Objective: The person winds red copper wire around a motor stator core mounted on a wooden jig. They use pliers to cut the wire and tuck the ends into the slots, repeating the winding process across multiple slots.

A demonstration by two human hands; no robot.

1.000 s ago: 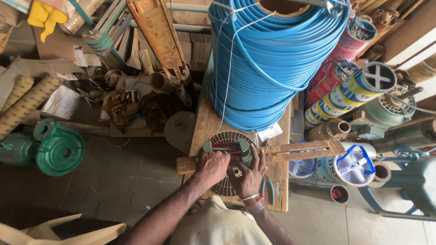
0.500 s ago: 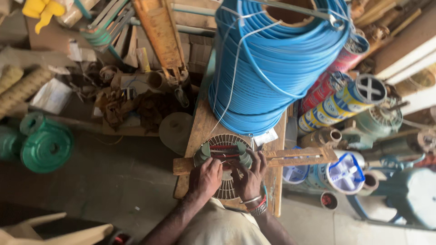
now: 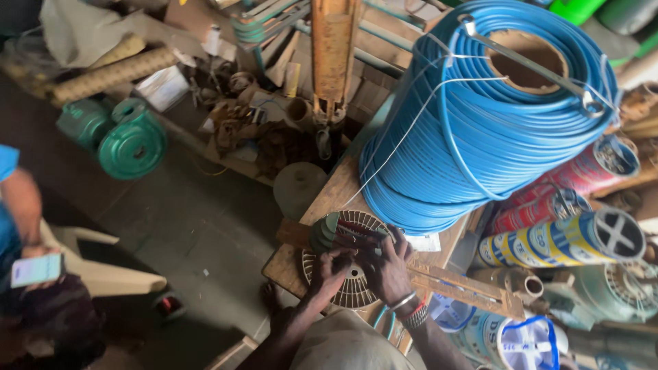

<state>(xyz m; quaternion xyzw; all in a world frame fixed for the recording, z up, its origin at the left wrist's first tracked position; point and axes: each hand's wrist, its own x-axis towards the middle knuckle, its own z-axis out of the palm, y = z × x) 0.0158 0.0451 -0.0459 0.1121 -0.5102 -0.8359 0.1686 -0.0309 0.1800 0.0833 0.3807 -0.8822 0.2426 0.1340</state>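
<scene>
A round, finned motor stator [image 3: 343, 264] lies flat near the front edge of a small wooden table [image 3: 322, 205], its open face turned up toward the camera. A wooden slat [image 3: 459, 284] lies across it, its long axis running from left to lower right. Both hands come up from the bottom of the view, wrists bent down over the stator. The left hand [image 3: 331, 268] rests on its centre, fingers curled together on the windings. The right hand [image 3: 387, 270], with bangles at the wrist, presses just beside it, fingers bent and closed on the same spot; what exactly they pinch cannot be told. Behind the stator stands a large coil of blue wire [image 3: 480, 116]. Coloured wire spools [image 3: 569, 240] lie to the right. A green pump [image 3: 130, 140] sits on the dark floor at left, among workshop clutter.
</scene>
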